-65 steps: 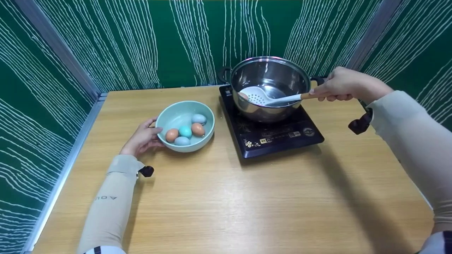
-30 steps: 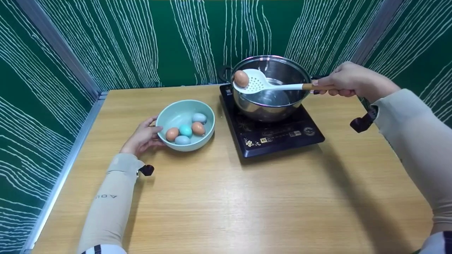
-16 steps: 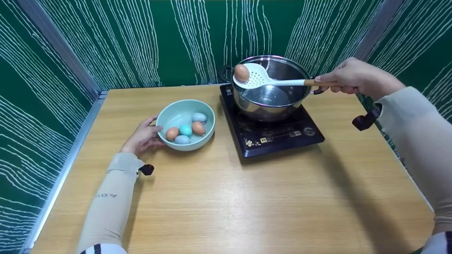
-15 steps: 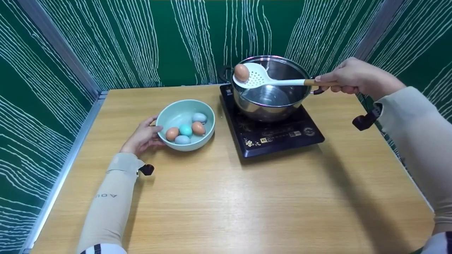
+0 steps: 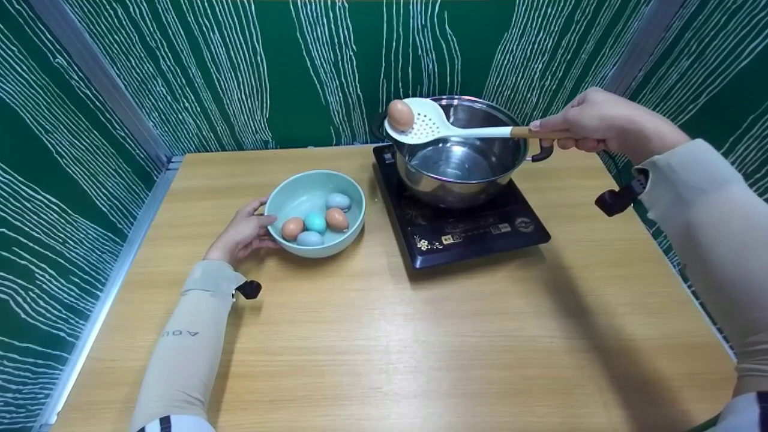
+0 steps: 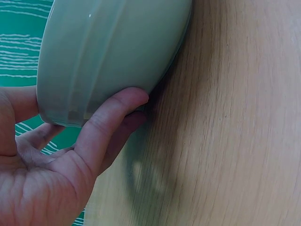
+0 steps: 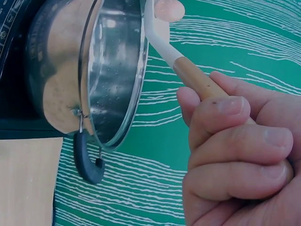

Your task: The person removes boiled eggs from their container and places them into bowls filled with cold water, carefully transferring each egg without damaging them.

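Observation:
My right hand (image 5: 606, 123) grips the wooden handle of a white slotted spoon (image 5: 432, 123). A brown egg (image 5: 400, 115) lies in the spoon's perforated bowl, above the left rim of a steel pot (image 5: 456, 192). From the right wrist view, my fingers are curled round the handle (image 7: 197, 77). On the left, my left hand (image 5: 243, 231) holds a pale green bowl (image 5: 300, 189), thumb at its rim. In the left wrist view, fingers reach the lower side of the bowl (image 6: 113, 47). Several brown, pale blue and turquoise eggs (image 5: 315, 222) sit inside it.
The pot stands on a black induction cooker (image 5: 480, 243), at the back right of the wooden table (image 5: 384, 336). Its right handle (image 5: 543, 151) sticks out below my right hand. Green panels with white lines (image 5: 312, 72) close in the back and sides.
The slotted spoon has risen out of the pot with the brown egg, and has lately shifted slightly left and up. My left hand and the bowl have stayed in place.

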### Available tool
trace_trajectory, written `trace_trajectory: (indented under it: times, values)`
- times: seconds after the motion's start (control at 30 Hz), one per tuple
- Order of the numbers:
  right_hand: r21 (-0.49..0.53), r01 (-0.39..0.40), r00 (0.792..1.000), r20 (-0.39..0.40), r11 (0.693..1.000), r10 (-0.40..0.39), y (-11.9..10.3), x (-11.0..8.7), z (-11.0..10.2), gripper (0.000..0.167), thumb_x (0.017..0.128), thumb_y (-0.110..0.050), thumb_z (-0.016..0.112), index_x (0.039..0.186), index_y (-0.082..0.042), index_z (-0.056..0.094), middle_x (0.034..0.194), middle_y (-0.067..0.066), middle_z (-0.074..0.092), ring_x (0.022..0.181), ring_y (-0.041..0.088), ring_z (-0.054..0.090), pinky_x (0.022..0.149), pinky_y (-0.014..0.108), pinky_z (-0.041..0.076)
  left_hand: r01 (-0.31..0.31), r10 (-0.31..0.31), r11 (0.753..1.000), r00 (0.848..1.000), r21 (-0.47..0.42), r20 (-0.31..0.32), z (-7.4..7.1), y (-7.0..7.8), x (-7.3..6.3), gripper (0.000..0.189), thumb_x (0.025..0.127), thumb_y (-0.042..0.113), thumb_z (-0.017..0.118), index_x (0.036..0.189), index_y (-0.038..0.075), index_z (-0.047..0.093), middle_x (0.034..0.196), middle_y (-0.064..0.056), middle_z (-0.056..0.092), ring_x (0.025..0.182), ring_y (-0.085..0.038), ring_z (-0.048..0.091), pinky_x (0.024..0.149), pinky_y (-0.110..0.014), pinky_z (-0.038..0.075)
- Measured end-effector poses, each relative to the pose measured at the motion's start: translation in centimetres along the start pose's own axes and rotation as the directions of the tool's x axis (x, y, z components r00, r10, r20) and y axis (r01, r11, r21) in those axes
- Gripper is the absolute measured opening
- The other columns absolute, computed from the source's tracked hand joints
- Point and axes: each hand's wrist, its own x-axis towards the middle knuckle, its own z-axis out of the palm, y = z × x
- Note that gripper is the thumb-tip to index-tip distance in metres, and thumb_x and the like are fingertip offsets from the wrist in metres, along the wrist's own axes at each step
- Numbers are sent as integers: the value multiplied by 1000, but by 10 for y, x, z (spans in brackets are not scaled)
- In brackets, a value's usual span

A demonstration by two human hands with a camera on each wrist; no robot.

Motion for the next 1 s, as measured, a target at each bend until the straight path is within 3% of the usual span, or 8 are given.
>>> trace_trajectory:
  times: [0.57, 1.0]
  values:
    - [5, 45, 999, 11, 999, -45, -25, 1, 24, 41, 101, -54, 74, 94, -14, 82, 62, -7, 57, 46, 10, 42, 44, 25, 35, -3, 4, 1000, 1000, -23, 10, 1, -1, 0, 65, 116, 14, 45, 175, 19, 19, 170, -30, 36, 103, -20, 77, 86, -37, 69]
    - [18, 63, 995, 81, 998, -64, -39, 8, 48, 35, 102, -48, 76, 92, -15, 84, 61, -7, 59, 45, 10, 40, 44, 23, 34, -15, 16, 1000, 1000, -19, 3, 3, -4, 1, 65, 115, 12, 45, 175, 19, 21, 164, -33, 41, 96, -19, 77, 81, -36, 69]
